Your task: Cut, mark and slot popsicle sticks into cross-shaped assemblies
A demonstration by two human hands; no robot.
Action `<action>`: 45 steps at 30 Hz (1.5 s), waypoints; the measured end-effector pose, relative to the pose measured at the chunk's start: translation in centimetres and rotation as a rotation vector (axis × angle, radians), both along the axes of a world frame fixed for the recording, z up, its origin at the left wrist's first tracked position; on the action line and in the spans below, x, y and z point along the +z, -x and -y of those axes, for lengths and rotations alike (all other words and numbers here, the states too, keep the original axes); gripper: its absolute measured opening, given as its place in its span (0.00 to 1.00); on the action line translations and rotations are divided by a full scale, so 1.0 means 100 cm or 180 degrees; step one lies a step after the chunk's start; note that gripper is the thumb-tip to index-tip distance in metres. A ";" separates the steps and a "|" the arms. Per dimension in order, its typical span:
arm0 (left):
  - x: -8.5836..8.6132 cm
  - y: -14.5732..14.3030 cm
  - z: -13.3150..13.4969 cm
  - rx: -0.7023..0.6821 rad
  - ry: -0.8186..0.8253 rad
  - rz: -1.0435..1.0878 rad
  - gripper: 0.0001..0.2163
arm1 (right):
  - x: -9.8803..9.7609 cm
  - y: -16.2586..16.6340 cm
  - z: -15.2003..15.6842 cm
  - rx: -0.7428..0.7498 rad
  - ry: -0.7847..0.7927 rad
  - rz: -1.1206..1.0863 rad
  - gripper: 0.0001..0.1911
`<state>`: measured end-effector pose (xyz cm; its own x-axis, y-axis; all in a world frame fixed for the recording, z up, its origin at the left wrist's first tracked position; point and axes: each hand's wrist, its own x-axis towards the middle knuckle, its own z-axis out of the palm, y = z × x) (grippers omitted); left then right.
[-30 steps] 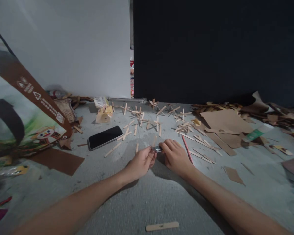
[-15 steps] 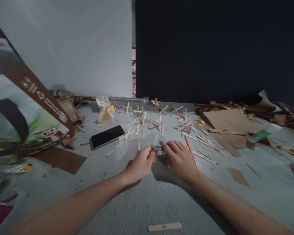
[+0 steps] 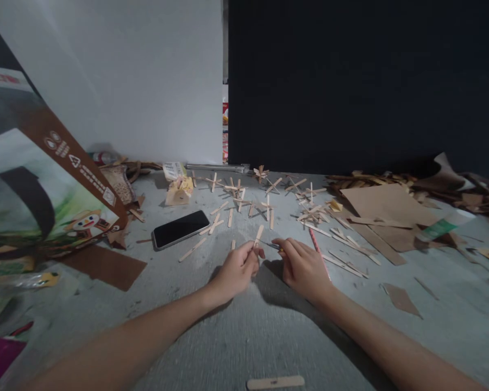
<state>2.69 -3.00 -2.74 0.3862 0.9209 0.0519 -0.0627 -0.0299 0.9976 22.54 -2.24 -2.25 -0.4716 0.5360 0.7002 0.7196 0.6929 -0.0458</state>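
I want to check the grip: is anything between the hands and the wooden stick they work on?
Nothing visible is. The left hand already pinches the stick at its near end, and the right hand holds a small blade beside it. Other sticks lie farther back, apart.

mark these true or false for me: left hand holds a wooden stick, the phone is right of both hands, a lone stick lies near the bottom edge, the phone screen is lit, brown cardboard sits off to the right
1. The left hand holds a wooden stick. True.
2. The phone lies right of both hands. False: it lies left of the left hand and the right hand.
3. A lone stick lies near the bottom edge. True.
4. The phone screen is lit. False: it is dark.
5. Brown cardboard sits off to the right. True.
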 end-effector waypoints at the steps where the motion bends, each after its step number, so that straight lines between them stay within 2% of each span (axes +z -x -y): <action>1: 0.000 0.000 0.000 -0.0093 0.0053 0.0134 0.23 | -0.001 0.000 -0.001 0.0048 0.0056 -0.0076 0.13; 4: 0.003 0.000 0.000 -0.0253 0.0094 0.0391 0.24 | -0.003 -0.002 -0.003 0.0191 0.0167 -0.0201 0.13; 10: 0.006 0.001 0.000 -0.0331 0.0062 0.0466 0.23 | -0.004 -0.003 -0.004 0.0339 0.0186 -0.0131 0.13; 26: 0.006 0.000 0.002 -0.0401 0.0139 0.0541 0.23 | -0.003 -0.005 -0.006 0.0382 0.0126 -0.0117 0.12; 32: 0.003 0.002 0.000 -0.0615 0.0282 0.0594 0.22 | -0.001 -0.006 -0.009 0.0460 0.0071 -0.0050 0.12; 38: 0.007 0.000 0.000 -0.0752 0.0373 0.0590 0.23 | -0.008 -0.007 -0.012 0.0458 0.0096 0.0116 0.13; 45: 0.003 0.002 -0.002 -0.0655 0.0204 0.0583 0.22 | -0.010 -0.010 -0.015 0.0382 0.0190 0.0124 0.14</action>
